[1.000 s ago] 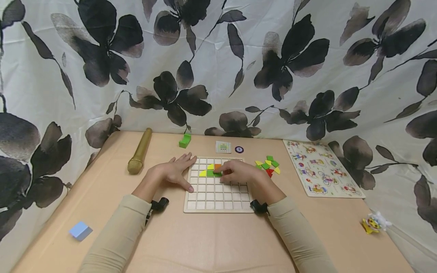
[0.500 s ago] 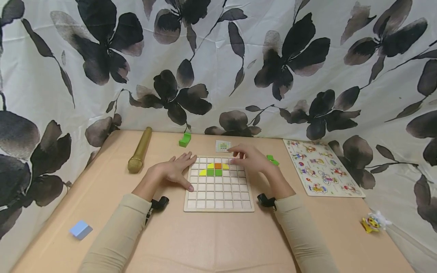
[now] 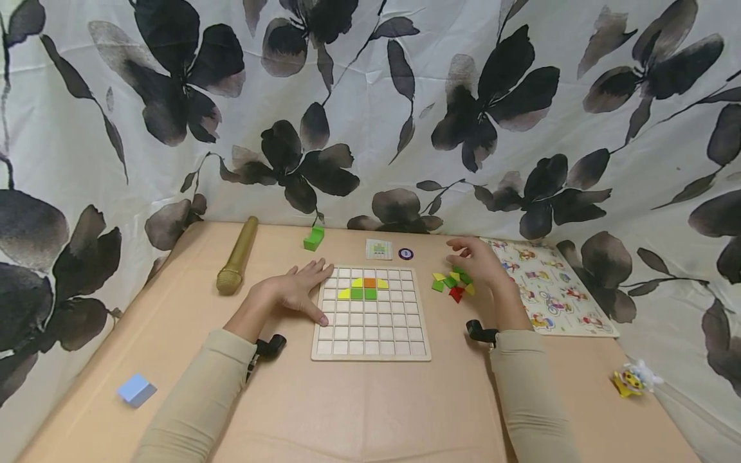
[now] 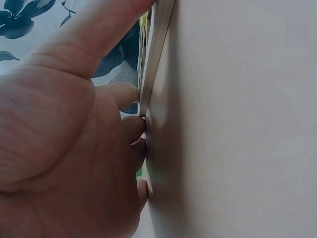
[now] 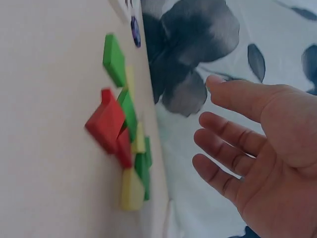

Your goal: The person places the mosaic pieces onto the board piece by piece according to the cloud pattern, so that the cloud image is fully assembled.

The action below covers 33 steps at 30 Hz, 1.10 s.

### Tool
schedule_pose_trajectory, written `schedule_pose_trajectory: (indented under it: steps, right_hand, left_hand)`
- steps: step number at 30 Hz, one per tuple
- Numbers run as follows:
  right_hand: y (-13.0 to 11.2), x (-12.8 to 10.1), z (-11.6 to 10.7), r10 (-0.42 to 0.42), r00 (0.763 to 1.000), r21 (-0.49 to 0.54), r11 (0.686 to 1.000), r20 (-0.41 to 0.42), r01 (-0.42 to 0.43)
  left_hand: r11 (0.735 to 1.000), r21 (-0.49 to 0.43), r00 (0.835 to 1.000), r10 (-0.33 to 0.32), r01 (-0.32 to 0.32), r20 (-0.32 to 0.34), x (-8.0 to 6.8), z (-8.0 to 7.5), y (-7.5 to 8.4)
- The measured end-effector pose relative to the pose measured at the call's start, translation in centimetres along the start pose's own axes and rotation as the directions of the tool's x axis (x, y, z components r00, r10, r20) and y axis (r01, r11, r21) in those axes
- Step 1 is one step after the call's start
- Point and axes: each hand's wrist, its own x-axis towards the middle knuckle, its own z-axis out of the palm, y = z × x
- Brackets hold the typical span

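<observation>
A wooden grid board (image 3: pixel 370 337) lies on the tan table, with yellow, orange and green tiles (image 3: pixel 365 287) set in its upper rows. My left hand (image 3: pixel 295 290) rests flat on the table with straight fingers. Its fingers touch the board's left edge (image 4: pixel 157 49). My right hand (image 3: pixel 471 260) hovers open and holds nothing, just above and behind a loose pile of green, yellow and red tiles (image 3: pixel 453 283) to the right of the board. In the right wrist view the spread fingers (image 5: pixel 233 144) stand apart from the pile (image 5: pixel 121 134).
A gold microphone (image 3: pixel 237 256) lies at the left and a green block (image 3: pixel 313 238) at the back. A small card (image 3: pixel 379 249) and a dark token (image 3: pixel 406 253) sit behind the board. At the right lies a picture puzzle (image 3: pixel 550 289), with a small toy (image 3: pixel 633 378) in front of it. A blue block (image 3: pixel 136 390) sits at the front left.
My right hand has lifted off the tiles on the board and moved right to above the loose pile. The left hand has not moved.
</observation>
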Motion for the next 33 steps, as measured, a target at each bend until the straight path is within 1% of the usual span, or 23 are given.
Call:
schedule_pose_trajectory:
  steps: [5,8,11,15,21,28,30,33]
  right_hand:
    - [1.7,0.1,0.1,0.056,0.998,0.053,0.997,0.019,-0.057]
    - [2.5,0.1,0.5,0.082,0.996,0.042,0.996,0.044,-0.084]
    - [3.3,0.1,1.0,0.09,0.993,0.011,0.996,0.08,-0.091]
    - [3.8,0.3,1.6,0.095,0.991,0.012,0.995,0.097,-0.096]
    - [3.8,0.2,1.8,0.108,0.993,0.011,0.994,0.057,-0.109]
    - [3.7,0.1,1.5,0.084,0.996,0.007,0.996,-0.02,-0.084]
    - [3.3,0.1,1.3,0.089,0.995,0.047,0.995,-0.039,-0.087]
    - [2.0,0.1,1.0,0.095,0.994,0.175,0.981,-0.048,-0.085]
  left_hand:
    - [1.0,-0.003,1.0,-0.002,0.002,-0.001,0.0,0.1,0.0]
    - [1.0,-0.001,1.0,0.001,-0.001,-0.003,0.0,0.1,0.0]
    - [1.0,0.0,1.0,0.005,-0.005,-0.004,0.0,0.1,0.0]
    - [1.0,0.005,1.0,0.003,-0.003,-0.002,0.0,0.0,0.0]
    - [1.0,0.01,1.0,0.006,-0.006,-0.003,0.0,0.1,0.1]
    - [1.0,0.004,1.0,0.004,-0.004,-0.005,-0.1,0.1,0.1]
    - [1.0,0.004,1.0,0.003,-0.003,-0.005,-0.1,0.1,0.1]
    - [1.0,0.002,1.0,0.004,-0.004,-0.005,-0.1,0.1,0.1]
